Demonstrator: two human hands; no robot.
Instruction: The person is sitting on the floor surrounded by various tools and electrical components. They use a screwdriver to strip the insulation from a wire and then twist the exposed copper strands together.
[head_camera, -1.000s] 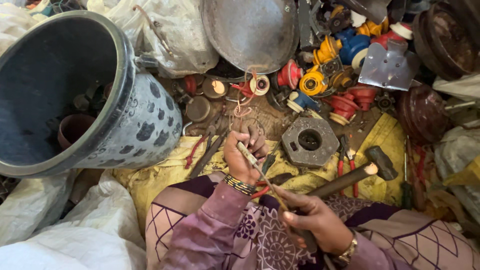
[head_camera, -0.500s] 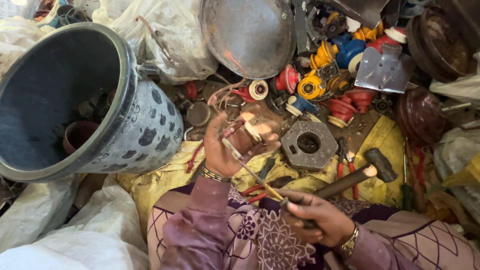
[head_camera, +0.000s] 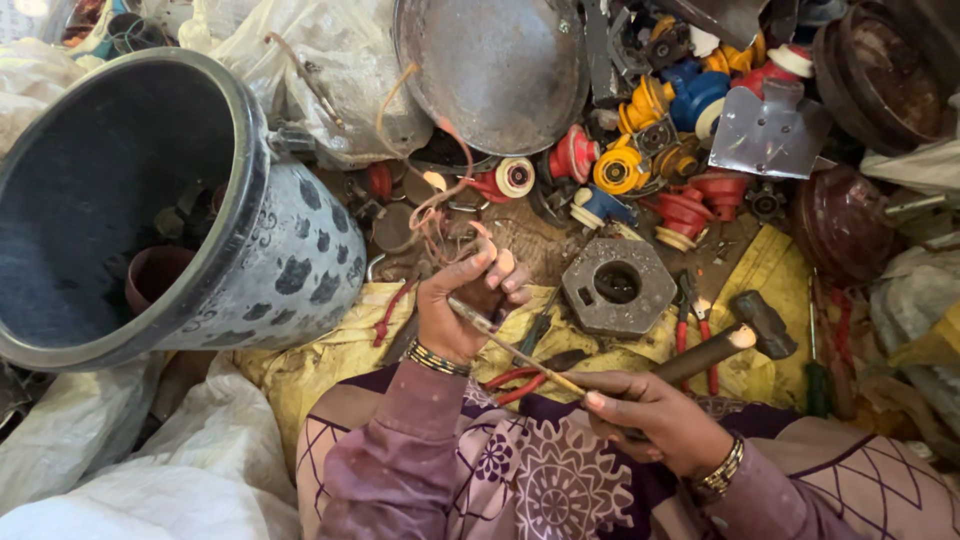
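**Hands at Work Amid a Floor of Scrap**

Scrap crowds the ground on every side, with a yellow cloth (head_camera: 330, 365) spread beneath the person's lap. At the centre, the left hand (head_camera: 462, 305) is closed around a small part with tangled wires (head_camera: 432, 215) trailing up toward twelve o'clock; the fingers curl tightly, seemingly to steady the piece. The right hand (head_camera: 650, 415), at about four o'clock from the left, is wrapped round the handle of a thin rod-like tool (head_camera: 515, 345), whose tip runs up into the left hand's grip, as if to pry or poke at the part.

Just past the left hand at three o'clock lies a grey hexagonal metal block (head_camera: 617, 287), and beyond it a hammer (head_camera: 735, 335) with red-handled pliers (head_camera: 700, 335) beside it. At nine to ten o'clock a large speckled bucket (head_camera: 290, 260) lies tipped, its mouth open. A round metal pan (head_camera: 495, 65) sits at twelve o'clock, with coloured plastic spools (head_camera: 640, 165) at one o'clock, hemming in the working space.
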